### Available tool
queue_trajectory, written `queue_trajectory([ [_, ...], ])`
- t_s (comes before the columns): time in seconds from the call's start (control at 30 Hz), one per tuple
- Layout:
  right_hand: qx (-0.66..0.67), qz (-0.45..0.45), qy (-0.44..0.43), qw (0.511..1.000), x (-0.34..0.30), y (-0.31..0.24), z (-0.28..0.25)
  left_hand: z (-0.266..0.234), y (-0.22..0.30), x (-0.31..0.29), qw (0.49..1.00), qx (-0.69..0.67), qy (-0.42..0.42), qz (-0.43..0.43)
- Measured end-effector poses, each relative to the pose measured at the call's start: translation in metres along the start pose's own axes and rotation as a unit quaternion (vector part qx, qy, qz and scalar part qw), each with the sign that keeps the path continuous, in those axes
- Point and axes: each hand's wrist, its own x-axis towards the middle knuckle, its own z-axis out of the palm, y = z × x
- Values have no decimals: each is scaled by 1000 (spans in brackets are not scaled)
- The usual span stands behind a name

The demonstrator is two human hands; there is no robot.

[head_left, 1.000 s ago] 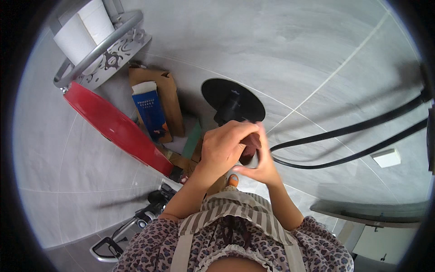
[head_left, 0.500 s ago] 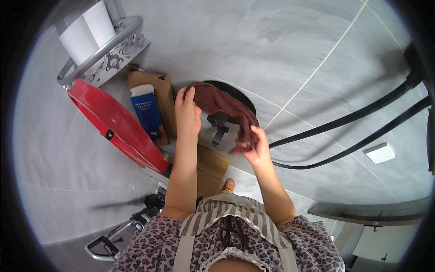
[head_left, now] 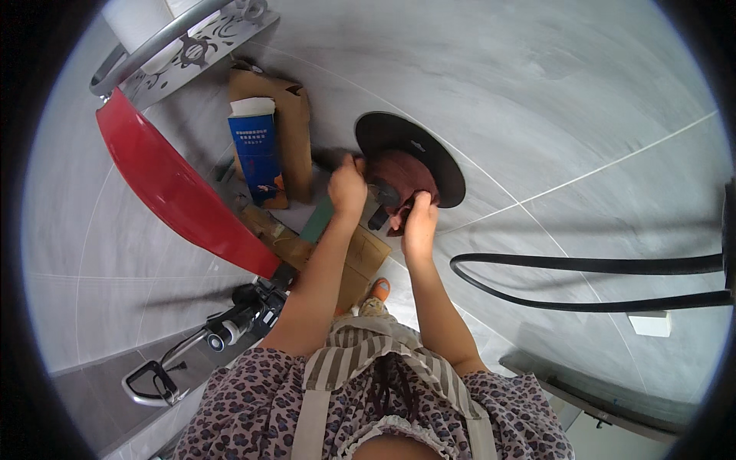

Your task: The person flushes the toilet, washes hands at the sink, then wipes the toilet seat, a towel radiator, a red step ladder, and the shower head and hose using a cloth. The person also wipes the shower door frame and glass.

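Observation:
Both my hands grip a dark maroon cloth (head_left: 399, 175) in front of me. My left hand (head_left: 346, 186) holds its left edge, and my right hand (head_left: 418, 222) holds its lower right edge. The cloth is draped over a dark upright post, right beside a round black disc (head_left: 437, 153) that lies on the grey floor. Part of the cloth is hidden behind my fingers.
A long red panel (head_left: 176, 192) slants at the left. A blue carton (head_left: 257, 157) and brown cardboard pieces (head_left: 295, 123) lie near it. Black hoses (head_left: 583, 284) loop at the right. A metal rack with white rolls (head_left: 153, 31) stands at the top left. A wheeled device (head_left: 222, 330) sits lower left.
My hands held the cloth bunched close to my body, then spread it wide. They have since come closer together, lowering the cloth onto the post by the black disc.

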Motion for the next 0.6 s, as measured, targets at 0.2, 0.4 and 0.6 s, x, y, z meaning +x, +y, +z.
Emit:
queue_trajectory([
  [0.2,-354,-290,18,889,1,-7,2,18,-12,-31,1000,-6,-17,-9],
  [0.4,-475,-76,22,876,7,90,-20,-21,17,-9,968,-244,31,40],
  [0.6,-487,-79,-5,870,5,91,-23,-24,15,-22,961,-261,26,88],
])
